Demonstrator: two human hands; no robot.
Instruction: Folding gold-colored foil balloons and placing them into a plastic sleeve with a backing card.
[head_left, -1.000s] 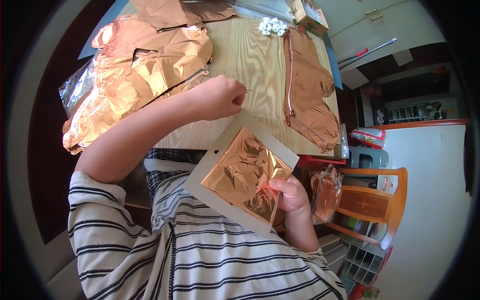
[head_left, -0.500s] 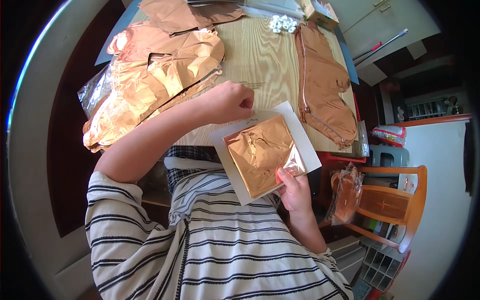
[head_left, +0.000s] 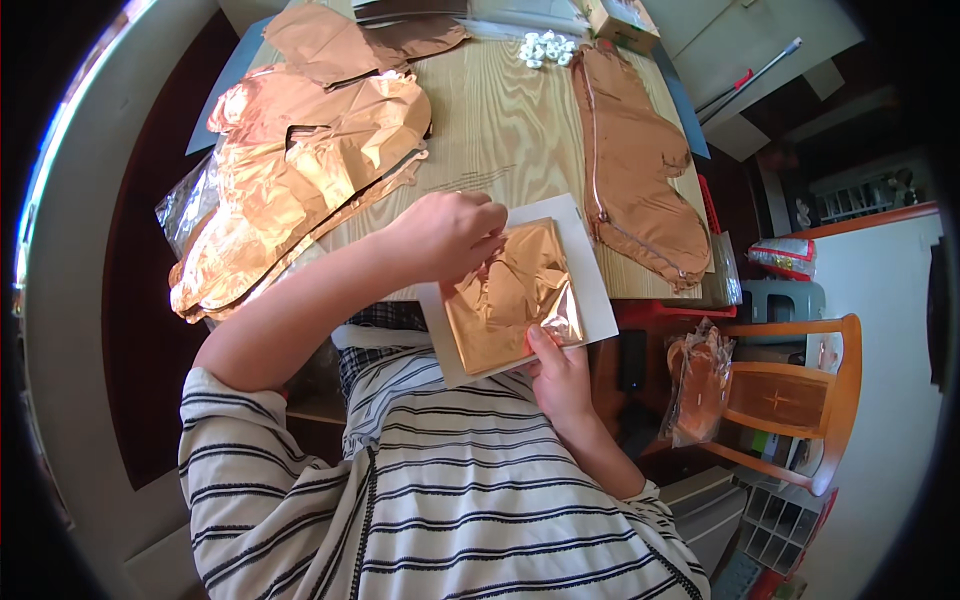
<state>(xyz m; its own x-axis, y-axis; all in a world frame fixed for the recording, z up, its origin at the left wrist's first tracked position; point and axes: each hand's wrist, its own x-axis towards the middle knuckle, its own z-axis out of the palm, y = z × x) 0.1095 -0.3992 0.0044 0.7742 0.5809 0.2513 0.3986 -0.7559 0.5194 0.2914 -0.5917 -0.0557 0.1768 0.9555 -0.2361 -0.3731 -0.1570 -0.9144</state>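
Note:
My right hand (head_left: 562, 382) grips the lower edge of a white card (head_left: 592, 285) together with a folded copper-coloured foil balloon (head_left: 515, 290) lying on it. The thumb presses on the foil and the other fingers are behind the card. My left hand (head_left: 452, 235) is at the card's upper left corner, its fingers curled down against the folded foil's top edge. What these fingers pinch, if anything, is hidden. Card and foil are tilted in front of my striped top, at the near edge of the wooden table (head_left: 490, 120).
Flat copper foil balloons (head_left: 310, 160) are piled at the table's left. A single long foil balloon (head_left: 630, 160) lies at the right. Small white rings (head_left: 546, 50) and a cardboard box (head_left: 622, 22) are at the back. A wooden chair (head_left: 780, 400) with a bagged foil piece (head_left: 700, 385) stands right.
My left hand has come down and toward me, from above the card onto the foil's upper edge. My right hand has shifted slightly left with the card and folded foil balloon.

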